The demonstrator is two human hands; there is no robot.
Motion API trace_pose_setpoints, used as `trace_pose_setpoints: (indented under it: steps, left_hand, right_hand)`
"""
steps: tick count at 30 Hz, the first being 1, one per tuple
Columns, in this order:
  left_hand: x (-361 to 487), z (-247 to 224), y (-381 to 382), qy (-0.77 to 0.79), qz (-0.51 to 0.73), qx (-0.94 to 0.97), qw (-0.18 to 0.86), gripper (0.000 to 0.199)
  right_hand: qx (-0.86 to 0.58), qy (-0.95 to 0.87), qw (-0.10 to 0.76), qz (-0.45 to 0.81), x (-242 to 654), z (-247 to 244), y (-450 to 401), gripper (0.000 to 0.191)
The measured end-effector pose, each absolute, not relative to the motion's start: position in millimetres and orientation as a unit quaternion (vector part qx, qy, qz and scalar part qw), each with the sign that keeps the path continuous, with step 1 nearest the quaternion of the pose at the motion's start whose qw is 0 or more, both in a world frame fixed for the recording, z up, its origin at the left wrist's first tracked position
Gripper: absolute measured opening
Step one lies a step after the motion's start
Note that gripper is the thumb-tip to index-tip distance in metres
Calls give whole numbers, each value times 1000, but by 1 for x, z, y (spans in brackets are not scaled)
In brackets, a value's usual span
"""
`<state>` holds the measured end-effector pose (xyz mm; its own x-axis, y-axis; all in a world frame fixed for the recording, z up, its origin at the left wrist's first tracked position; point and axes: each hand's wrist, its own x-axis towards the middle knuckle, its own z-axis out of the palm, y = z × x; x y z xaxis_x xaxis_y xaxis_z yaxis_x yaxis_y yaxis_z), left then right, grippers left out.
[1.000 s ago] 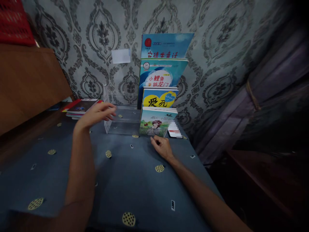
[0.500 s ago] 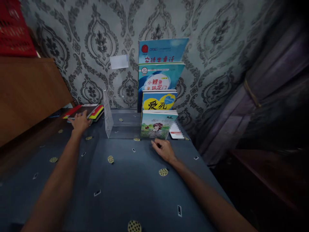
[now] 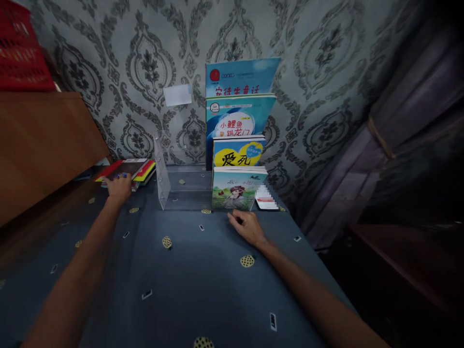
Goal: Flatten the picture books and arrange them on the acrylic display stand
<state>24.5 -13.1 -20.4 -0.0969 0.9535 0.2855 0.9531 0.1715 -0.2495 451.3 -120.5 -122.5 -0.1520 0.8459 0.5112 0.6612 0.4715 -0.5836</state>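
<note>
My left hand (image 3: 121,186) is at the near edge of a stack of books on the left. Its fingers are bent over the dark-covered top book (image 3: 126,168), and its thumb is at the edge, partly hidden. Below that cover, yellow and red books (image 3: 147,171) show. My right hand (image 3: 248,226) rests on the cloth with curled fingers and nothing visible in them. Just beyond it, a clear acrylic tiered stand (image 3: 163,181) holds several picture books upright in its right half. The front one (image 3: 235,191) has a drawn child on a green and pale-blue cover.
Behind the front book rise a blue-and-yellow book (image 3: 237,152) and taller blue ones (image 3: 241,77). A white card (image 3: 177,95) is near the patterned wall. A wooden cabinet (image 3: 43,150) with a red basket (image 3: 23,53) stands left. A curtain (image 3: 337,183) hangs right.
My left hand's fingers have drawn back and bent at the near edge of the top book, where they lay stretched over it before. My right hand stays in place.
</note>
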Motion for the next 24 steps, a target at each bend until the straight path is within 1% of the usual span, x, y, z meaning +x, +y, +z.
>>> trace_pose_setpoints:
  steps: [7,10,13,17,19,21,24]
  left_hand:
    - [36,-18,-44,-715,28,-661,223,48]
    - [39,-26,-64,-687,13,-685,241,48]
    - [34,-38,-73,-682,-13,-691,238,53]
    - [23,-56,-70,-717,-4,-663,212,73]
    - [19,-64,-69,-727,3,-655,204,77]
    - [17,-70,-70,-727,1,-656,205,78]
    - [18,-74,-80,-724,4,-658,206,72]
  right_hand:
    - [-504,-749,415,116,451,-121,-121,43]
    - [-506,-748,414,118,451,-121,-121,43]
    - [-499,-752,413,120,451,-122,-119,44]
    - [-501,-750,416,115,452,-123,-119,44]
    - [-504,-748,416,115,451,-124,-118,44]
    - [-505,-748,415,116,451,-124,-118,44]
    - [-506,-749,411,116,452,-124,-118,43]
